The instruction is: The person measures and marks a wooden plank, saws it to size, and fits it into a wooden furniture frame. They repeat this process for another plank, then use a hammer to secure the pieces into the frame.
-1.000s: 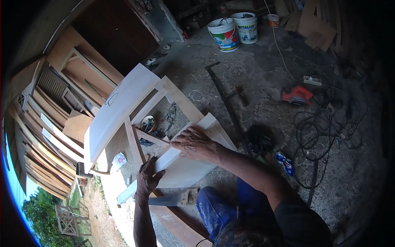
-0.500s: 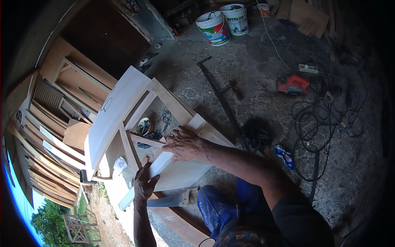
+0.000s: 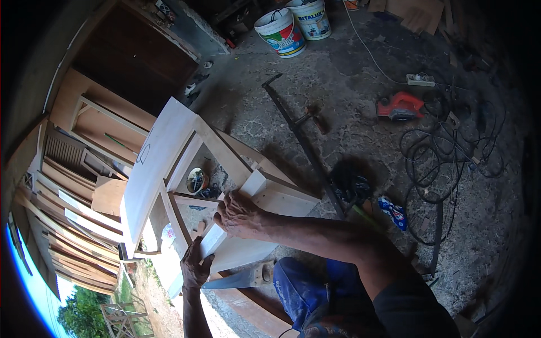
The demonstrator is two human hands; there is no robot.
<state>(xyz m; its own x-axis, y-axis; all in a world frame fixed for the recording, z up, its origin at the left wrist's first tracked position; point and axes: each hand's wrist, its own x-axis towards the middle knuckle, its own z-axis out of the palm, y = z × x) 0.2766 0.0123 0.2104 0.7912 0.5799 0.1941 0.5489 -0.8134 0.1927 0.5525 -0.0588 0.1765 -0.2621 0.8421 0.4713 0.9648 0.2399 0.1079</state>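
A pale wooden strip [image 3: 212, 239] lies slantwise across a wooden frame [image 3: 222, 145] that has a broad white curved panel [image 3: 155, 163] along its left side. My right hand [image 3: 241, 216] is closed over the strip's upper part, fingers curled and knuckles up. Lower down, my left hand [image 3: 195, 265] grips the same strip near its lower left end, thumb apart from the fingers. A handsaw [image 3: 239, 278] rests just below the strip, close to my knee. Behind the frame, a small round tub [image 3: 196, 181] with dark contents shows through its opening.
A long dark metal clamp [image 3: 304, 141] lies on the concrete floor right of the frame. Beyond it are a red power tool [image 3: 400, 106], tangled black cables [image 3: 434, 152] and a power strip [image 3: 420, 80]. Paint buckets [image 3: 280, 35] stand at the back; curved boards [image 3: 79, 231] lean at left.
The whole view has shifted slightly. My right hand sits a little lower along the strip with its fingers more curled; the left hand keeps its place on the strip.
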